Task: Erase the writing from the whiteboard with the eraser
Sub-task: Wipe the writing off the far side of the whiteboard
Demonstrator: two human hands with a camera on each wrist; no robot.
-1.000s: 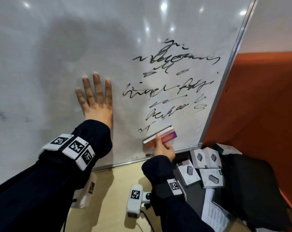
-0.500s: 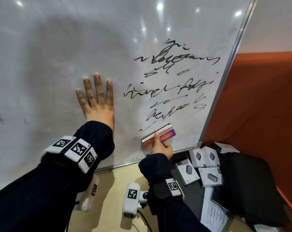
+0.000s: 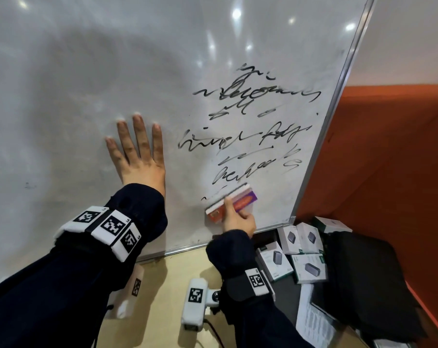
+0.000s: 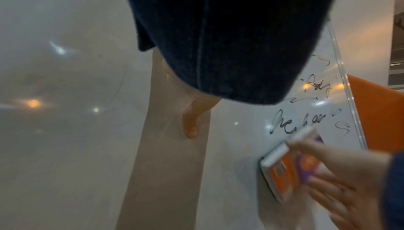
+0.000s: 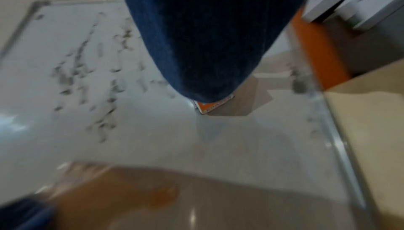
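Gripping the eraser, the right hand has its forefinger laid along the back and the other fingers curled round the lower edge, pressing the pad flat against the whiteboard. From the left wrist view the eraser shows an orange and purple back with a white strip along its upper edge, and the right hand is blurred around it. It sits low on the board, near the bottom right corner, just under the lowest line of black writing, tilted with its right end higher. Several lines of scrawl run above it towards the right edge of the frame. To the left, the left hand lies flat on the board with fingers straight and spread, holding nothing, well apart from the eraser. Faint grey smudges mark the far left of the board. Below the board's lower edge is a tan table; to the right of it lie several white boxes printed with a grey device, beside a black bag. An orange wall stands to the right of the board.
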